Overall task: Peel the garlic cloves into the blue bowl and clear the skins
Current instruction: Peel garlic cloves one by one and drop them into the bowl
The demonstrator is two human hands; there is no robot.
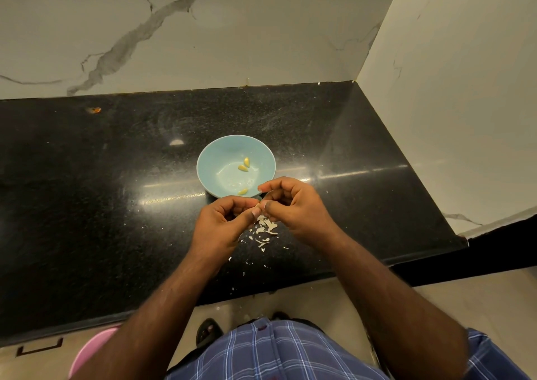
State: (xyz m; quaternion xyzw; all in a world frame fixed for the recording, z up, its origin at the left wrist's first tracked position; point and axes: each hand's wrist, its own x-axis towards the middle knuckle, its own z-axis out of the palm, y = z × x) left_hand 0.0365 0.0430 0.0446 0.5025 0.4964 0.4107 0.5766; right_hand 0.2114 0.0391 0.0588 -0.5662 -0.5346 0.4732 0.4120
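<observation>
A blue bowl (212,158) stands on the black counter (87,190) and holds three peeled yellow garlic cloves (243,167). Just in front of the bowl my left hand (223,225) and my right hand (293,205) meet, fingers curled. Between their fingertips they pinch a small garlic clove (258,205), mostly hidden by the fingers. A heap of pale garlic skins (266,230) lies on the counter below the hands, with scattered flakes reaching toward the counter's front edge.
Marble walls close off the counter at the back and on the right. The front edge (261,291) runs below my forearms. A pink tub (87,353) sits on the floor at lower left, next to a sandalled foot (207,331).
</observation>
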